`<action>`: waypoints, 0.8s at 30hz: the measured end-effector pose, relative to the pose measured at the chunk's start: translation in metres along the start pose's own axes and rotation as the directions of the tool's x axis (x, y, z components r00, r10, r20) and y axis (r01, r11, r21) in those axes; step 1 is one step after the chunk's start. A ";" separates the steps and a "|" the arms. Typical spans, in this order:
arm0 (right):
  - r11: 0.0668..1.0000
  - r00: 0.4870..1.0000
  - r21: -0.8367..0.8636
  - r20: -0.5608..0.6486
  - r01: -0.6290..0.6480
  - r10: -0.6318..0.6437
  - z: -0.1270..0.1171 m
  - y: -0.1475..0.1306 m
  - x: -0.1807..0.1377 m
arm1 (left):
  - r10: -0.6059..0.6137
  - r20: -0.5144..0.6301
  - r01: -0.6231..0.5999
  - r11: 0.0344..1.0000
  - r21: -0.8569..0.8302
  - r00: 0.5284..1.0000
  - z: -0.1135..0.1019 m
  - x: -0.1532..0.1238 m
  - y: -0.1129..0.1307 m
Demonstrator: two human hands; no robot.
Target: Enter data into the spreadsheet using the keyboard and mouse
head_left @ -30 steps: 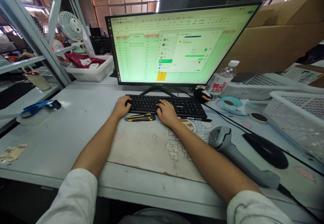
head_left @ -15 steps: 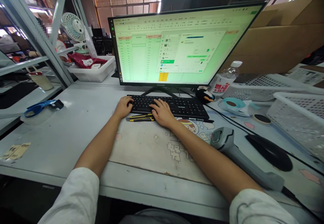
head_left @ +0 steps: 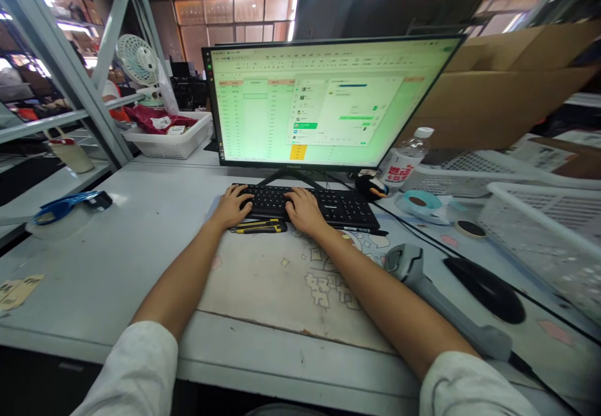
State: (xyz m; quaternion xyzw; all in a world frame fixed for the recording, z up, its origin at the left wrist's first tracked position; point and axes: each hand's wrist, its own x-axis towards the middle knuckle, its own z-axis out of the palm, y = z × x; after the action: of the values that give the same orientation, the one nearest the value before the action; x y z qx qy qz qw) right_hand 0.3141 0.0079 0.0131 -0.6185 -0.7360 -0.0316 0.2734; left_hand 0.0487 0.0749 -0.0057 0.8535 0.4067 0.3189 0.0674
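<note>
Can't read tiny spreadsheet text [head_left: 275,121] on the monitor [head_left: 328,106], or see keyboard keys [head_left: 270,198] under left hand [head_left: 231,207] or right hand [head_left: 304,210].

— Where is passage left on the table [head_left: 141,247]?
— A wide bare stretch is offered between the left forearm [head_left: 183,281] and the blue tape dispenser [head_left: 70,206] by the left edge; at the far left corner, it is bounded by a white basket [head_left: 181,145].
— And mid-table?
— A pocket of mat [head_left: 263,291] is enclosed by the left and right forearms, barred toward the far edge by box cutters [head_left: 260,228], keyboard [head_left: 345,210] and monitor [head_left: 265,131]. A narrow gap is framed between left hand [head_left: 230,207] and right hand [head_left: 303,212].
— Toward the right edge?
— The way is crowded by scanner [head_left: 439,300], mouse [head_left: 486,294] and black cables [head_left: 520,361], then walled off by a slotted basket [head_left: 530,234].
</note>
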 end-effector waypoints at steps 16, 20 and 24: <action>1.000 0.996 0.001 -0.094 -0.002 0.002 0.003 0.014 -0.031 | -0.052 -0.104 0.047 0.997 -0.056 0.993 0.010 0.001 -0.015; 1.000 0.996 -0.006 -0.087 0.005 -0.006 0.001 0.014 -0.031 | -0.033 -0.171 0.021 0.997 -0.070 0.985 0.010 0.004 -0.019; 0.999 0.999 0.009 -0.039 0.038 -0.037 -0.002 0.012 -0.029 | -0.016 -0.164 0.004 0.997 -0.072 0.986 0.007 0.006 -0.019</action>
State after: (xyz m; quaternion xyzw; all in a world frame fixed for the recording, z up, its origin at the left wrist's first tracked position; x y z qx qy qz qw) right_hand 0.3290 -0.0158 -0.0011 -0.6024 -0.7422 -0.0451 0.2901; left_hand 0.0437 0.0926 -0.0153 0.8192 0.4033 0.4025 0.0657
